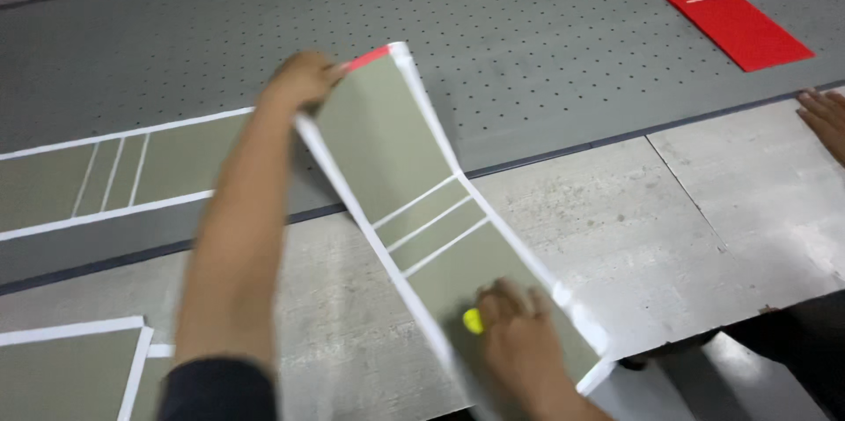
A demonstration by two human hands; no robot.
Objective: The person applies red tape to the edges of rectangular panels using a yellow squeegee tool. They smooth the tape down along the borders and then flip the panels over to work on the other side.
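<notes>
Left hand (301, 80) fingers pinch the far edge of a stiff olive, white-bordered panel (414, 175); right hand (519, 342) fingers curl around a small yellow object (473, 322), pressing the panel's near end.

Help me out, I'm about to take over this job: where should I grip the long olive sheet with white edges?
Probably at its two short ends, coming from the sides. The sheet is long, thin and bowed, so a middle grip would likely let it sag. The left hand pinches the far end by the red corner; the right hand, with a small yellow object, presses the near end.
</notes>
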